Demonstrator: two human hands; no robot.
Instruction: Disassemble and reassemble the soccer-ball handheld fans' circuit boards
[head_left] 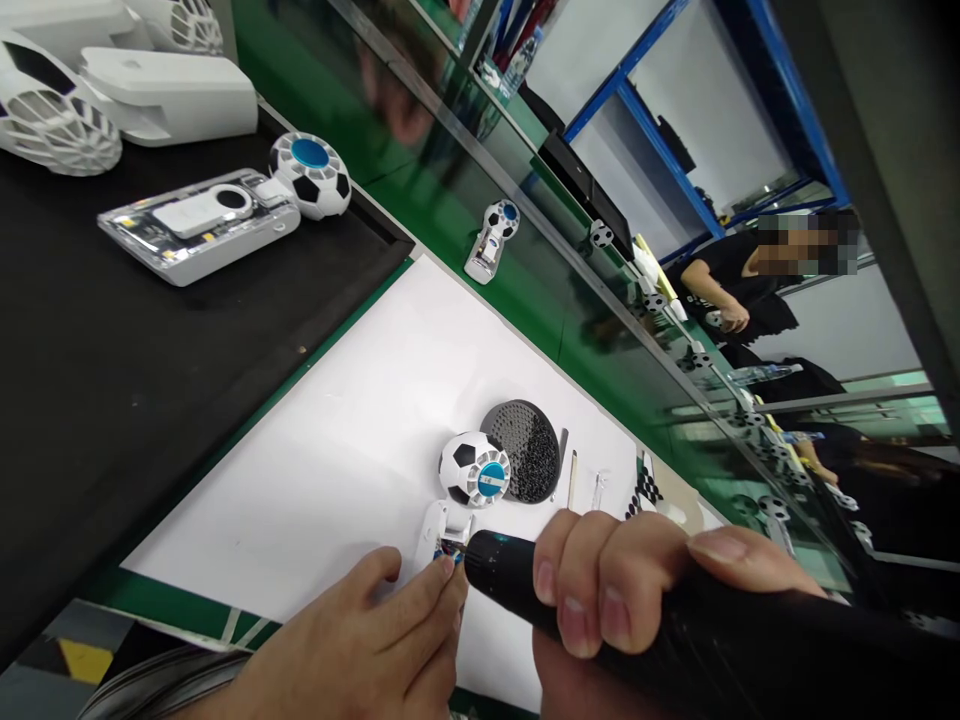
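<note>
My right hand (622,590) is wrapped round a thick black electric screwdriver (502,568), whose front end points left. The screwdriver's tip meets the opened neck of a white handheld fan (431,530), where small coloured wires show. That fan has a football-patterned head (465,468) with a blue disc. My left hand (375,630) is closed on the fan's body, fingertips pressed near the wires; much of the body is hidden under it. Just behind the football head lies a round black dish (525,450) full of small dark screws.
On the black mat (187,400) lies a clear-bodied football fan (225,215), with white housings (172,95) beyond it. White paper (300,480) covers the bench. Tweezers (573,480) lie right of the dish. Past the metal rail, a person in black (750,270) works across the line.
</note>
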